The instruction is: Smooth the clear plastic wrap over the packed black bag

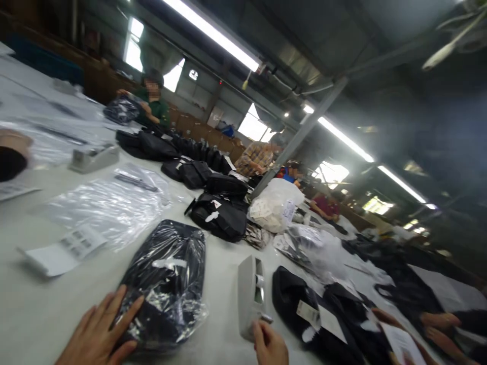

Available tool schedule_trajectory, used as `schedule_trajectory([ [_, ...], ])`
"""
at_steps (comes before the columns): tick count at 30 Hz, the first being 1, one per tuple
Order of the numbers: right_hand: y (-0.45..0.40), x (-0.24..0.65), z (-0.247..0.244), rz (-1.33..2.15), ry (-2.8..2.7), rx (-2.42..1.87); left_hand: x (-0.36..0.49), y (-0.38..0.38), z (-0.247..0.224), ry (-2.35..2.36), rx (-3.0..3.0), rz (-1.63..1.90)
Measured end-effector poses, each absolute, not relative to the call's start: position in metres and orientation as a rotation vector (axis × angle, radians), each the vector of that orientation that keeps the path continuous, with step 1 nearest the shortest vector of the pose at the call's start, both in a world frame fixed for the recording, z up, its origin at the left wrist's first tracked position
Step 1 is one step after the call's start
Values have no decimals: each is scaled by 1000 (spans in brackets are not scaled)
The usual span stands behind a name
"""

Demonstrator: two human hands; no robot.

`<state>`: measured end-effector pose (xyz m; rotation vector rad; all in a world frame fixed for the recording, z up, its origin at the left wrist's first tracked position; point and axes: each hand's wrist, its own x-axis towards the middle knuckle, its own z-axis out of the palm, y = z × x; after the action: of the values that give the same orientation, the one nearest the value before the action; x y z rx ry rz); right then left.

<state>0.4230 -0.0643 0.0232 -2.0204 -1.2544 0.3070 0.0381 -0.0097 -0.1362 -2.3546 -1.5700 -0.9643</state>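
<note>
A dark bag in a clear plastic sleeve [167, 274] lies flat in front of me. My left hand [102, 329] rests on its lower left side, fingers spread. To the right of the bag stands a pale tape dispenser [246, 294] with a roll inside. At its near end, by the metal cutter, the fingers of my right hand [269, 342] are pinched together; whatever is between them is too small to make out. Right of the dispenser lie black bags with paper tags [291, 294].
Clear plastic sleeves [122, 203], a printed sheet [72, 248] and a second tape dispenser [95, 158] lie to the left. Black bags [220, 215] and a stuffed white sack [276, 203] stand beyond. A co-worker's hands [395, 324] are at the right; other people work farther back.
</note>
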Motion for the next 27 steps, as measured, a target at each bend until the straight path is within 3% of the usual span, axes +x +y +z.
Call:
schedule_trajectory([
  [6,21,287,115,621,-2245,-1435,38,-11,-117,-1478,-2215,-733],
  [9,59,228,131,820,-2686,-1053,39,-13,-111,-1489,-2212,-733],
  [12,93,187,125,737,-3091,-837,41,-12,-108,-1500,-2208,-746],
  [19,125,136,96,395,-3575,-815,43,-11,-108,-1569,-2182,-749],
  [27,150,130,62,106,-3551,-1243,42,-8,-101,-1500,-2136,-802],
])
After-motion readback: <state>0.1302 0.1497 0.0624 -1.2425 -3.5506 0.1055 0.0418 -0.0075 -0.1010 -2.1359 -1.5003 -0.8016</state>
